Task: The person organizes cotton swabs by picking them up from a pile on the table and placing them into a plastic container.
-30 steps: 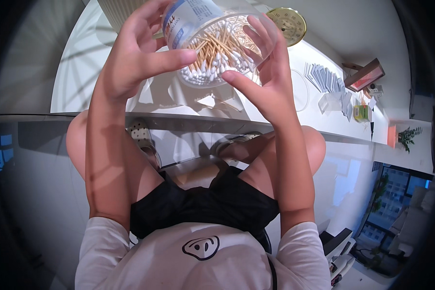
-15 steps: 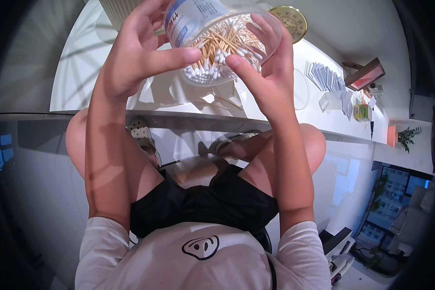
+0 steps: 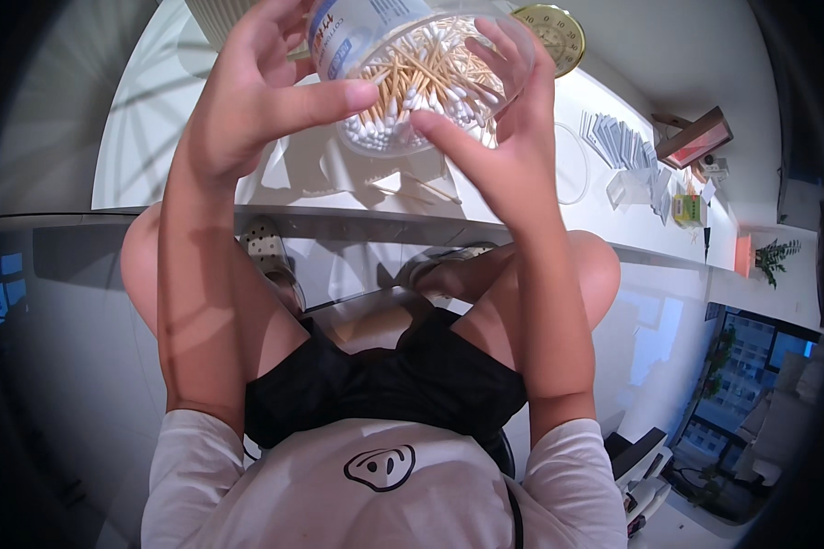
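Note:
Both hands hold up a clear round tub (image 3: 368, 32) with a blue and white label, tilted above the table. It is packed with cotton swabs (image 3: 418, 78) that have pale wooden sticks and white tips. My left hand (image 3: 238, 105) grips the tub's left side, its thumb across the front and its fingers partly hidden behind. My right hand (image 3: 513, 137) is closed round the right side. Its thumb lies along the swabs near the lower edge, and its other fingers show behind the clear plastic. Below, a few loose swabs (image 3: 421, 189) lie on the white table (image 3: 316, 183) near its front edge.
A gold-rimmed dial gauge (image 3: 558, 41) stands behind my right hand. Further right are a fanned stack of cards (image 3: 613, 139), a green and yellow box (image 3: 688, 210), a framed picture (image 3: 696, 137) and a potted plant (image 3: 771, 259). A ribbed pale object (image 3: 220, 23) stands at the back left.
The tub has shifted slightly up and left and tilts a little differently. My right thumb has slid left along the swabs. Both hands keep their hold.

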Tool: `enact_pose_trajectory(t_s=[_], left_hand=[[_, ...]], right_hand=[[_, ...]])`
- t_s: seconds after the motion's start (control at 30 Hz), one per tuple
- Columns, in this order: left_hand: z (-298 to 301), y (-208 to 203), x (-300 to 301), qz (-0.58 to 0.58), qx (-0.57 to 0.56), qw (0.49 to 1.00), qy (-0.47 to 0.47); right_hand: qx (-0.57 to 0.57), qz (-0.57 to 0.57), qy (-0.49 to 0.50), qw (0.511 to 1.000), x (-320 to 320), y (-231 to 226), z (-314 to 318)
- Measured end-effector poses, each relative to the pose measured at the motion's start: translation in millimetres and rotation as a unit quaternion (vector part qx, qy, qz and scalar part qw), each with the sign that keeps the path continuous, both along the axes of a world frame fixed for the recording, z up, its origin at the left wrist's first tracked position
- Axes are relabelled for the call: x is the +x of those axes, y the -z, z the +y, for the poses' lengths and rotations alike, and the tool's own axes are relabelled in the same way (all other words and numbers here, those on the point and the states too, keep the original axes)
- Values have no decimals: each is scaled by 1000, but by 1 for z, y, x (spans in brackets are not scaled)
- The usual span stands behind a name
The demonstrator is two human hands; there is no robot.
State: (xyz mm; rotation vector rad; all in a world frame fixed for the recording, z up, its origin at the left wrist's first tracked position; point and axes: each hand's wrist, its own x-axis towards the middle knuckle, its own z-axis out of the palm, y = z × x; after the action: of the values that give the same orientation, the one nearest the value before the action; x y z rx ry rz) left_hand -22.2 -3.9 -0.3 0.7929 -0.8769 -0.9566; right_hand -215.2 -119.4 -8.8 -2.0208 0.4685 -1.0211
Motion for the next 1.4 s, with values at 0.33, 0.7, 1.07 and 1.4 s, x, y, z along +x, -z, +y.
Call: enact_pose_trajectory(t_s=[0.33, 0.7, 1.07, 1.4], left_hand=[[0, 7, 1, -58, -11, 998, -25], [-2, 7, 5, -123, -66, 990, 21], [3, -19, -6, -15, 33, 999, -12], [-1, 1, -6, -36, -9, 999, -22]], right_hand=[[117, -26, -70, 990, -5, 0, -12], [147, -59, -80, 984, -4, 1, -14], [-385, -16, 187, 904, -14, -23, 5], [-285, 242, 239, 896, 0, -23, 18]])
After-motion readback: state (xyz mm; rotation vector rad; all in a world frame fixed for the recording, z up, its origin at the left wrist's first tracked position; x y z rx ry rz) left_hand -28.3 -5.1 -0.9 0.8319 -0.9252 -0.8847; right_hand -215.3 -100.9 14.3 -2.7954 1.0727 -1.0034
